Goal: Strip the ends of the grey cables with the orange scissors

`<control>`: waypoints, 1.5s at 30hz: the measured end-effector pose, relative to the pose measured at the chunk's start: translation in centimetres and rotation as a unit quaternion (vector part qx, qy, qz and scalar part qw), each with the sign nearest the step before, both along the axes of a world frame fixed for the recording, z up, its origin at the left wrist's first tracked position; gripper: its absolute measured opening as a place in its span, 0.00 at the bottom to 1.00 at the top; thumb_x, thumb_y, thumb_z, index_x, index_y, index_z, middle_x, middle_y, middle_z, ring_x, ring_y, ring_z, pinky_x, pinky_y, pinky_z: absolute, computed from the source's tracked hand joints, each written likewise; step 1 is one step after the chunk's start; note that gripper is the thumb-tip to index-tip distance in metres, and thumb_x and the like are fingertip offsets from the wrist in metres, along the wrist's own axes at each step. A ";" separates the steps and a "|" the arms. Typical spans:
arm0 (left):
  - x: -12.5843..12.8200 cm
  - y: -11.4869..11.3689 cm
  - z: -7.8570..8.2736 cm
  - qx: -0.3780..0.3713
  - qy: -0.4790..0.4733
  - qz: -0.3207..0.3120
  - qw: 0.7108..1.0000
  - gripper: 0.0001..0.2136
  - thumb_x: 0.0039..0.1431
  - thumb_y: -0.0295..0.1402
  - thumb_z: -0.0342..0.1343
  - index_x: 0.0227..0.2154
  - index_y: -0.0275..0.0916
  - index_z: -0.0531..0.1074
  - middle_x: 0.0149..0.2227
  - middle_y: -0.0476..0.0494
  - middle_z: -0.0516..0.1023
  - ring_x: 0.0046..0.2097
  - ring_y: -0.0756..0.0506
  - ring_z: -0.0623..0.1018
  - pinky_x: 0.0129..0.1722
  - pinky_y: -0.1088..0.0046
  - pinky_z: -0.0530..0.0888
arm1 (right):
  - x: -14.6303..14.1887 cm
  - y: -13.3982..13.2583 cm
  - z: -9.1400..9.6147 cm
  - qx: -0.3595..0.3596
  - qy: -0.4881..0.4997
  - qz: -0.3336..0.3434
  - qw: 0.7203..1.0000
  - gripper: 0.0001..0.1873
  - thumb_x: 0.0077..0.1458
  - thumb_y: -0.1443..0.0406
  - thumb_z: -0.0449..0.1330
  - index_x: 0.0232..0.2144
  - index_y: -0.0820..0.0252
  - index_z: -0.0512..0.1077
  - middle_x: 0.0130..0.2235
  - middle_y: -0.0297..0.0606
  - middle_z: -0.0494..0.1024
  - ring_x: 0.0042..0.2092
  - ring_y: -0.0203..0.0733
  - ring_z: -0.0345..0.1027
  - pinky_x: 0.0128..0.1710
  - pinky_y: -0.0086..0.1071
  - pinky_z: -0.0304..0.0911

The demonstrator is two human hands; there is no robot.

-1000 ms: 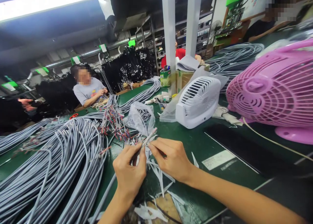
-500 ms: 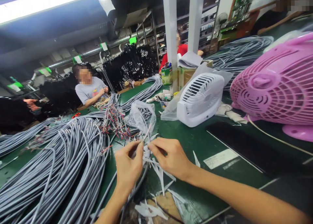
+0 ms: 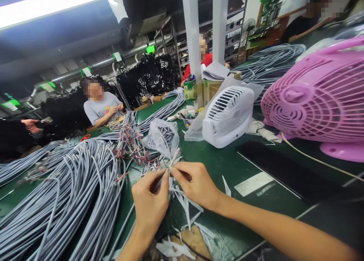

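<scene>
My left hand and my right hand meet over the green table, fingertips pinched together. Between them is the end of a grey cable, its thin pale wires pointing up and away from me. My fingers cover most of the gripped part. Just beyond the fingertips lies a clear plastic bag of small grey pieces. White paper-like strips are scattered under my right hand. To the left spreads a big bundle of grey cables with stripped red and white wire ends.
A white fan and a larger pink fan stand to the right, near a black mat and a white label strip. Behind are a green can of pens, white posts and co-workers, one in a grey shirt.
My fingertips have drawn closer together around the cable end. The whole view has shifted slightly, so the fans and posts appear a little farther left.
</scene>
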State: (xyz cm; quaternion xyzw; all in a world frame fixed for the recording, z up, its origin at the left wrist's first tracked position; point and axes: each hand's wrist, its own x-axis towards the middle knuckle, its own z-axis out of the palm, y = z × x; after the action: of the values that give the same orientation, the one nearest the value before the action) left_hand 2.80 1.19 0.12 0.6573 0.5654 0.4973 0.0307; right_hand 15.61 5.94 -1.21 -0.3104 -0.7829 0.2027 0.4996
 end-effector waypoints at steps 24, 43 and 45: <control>-0.4 0.5 0.1 -0.057 -0.012 0.007 0.998 0.13 0.56 0.34 0.49 0.30 0.34 0.78 0.24 0.46 0.80 0.22 0.49 0.75 0.22 0.78 0.70 | 0.0 0.4 -0.6 0.109 -0.042 -0.073 0.990 0.17 0.60 0.66 0.48 0.23 0.62 0.71 0.21 0.35 0.72 0.23 0.33 0.65 0.26 0.25 0.54; -0.4 0.5 -1.0 0.108 0.169 0.053 0.978 0.10 0.55 0.29 0.50 0.34 0.35 0.77 0.22 0.45 0.77 0.19 0.52 0.71 0.20 0.79 0.68 | 0.1 0.5 -0.4 0.064 -0.074 -0.059 0.993 0.20 0.60 0.64 0.47 0.18 0.60 0.66 0.18 0.33 0.68 0.21 0.33 0.59 0.23 0.26 0.50; -0.4 0.5 -1.1 0.110 0.186 0.052 0.975 0.10 0.56 0.29 0.50 0.34 0.34 0.76 0.22 0.45 0.77 0.19 0.52 0.72 0.20 0.79 0.68 | 0.0 0.6 -0.4 0.048 -0.062 -0.042 0.996 0.21 0.59 0.64 0.47 0.15 0.60 0.63 0.16 0.31 0.65 0.19 0.32 0.55 0.20 0.26 0.48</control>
State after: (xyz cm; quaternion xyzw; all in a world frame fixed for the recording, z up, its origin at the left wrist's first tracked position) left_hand 2.40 1.65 -0.96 0.7071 0.5369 0.4262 -0.1734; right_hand 15.63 6.52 -1.62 -0.3310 -0.8076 0.1242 0.4721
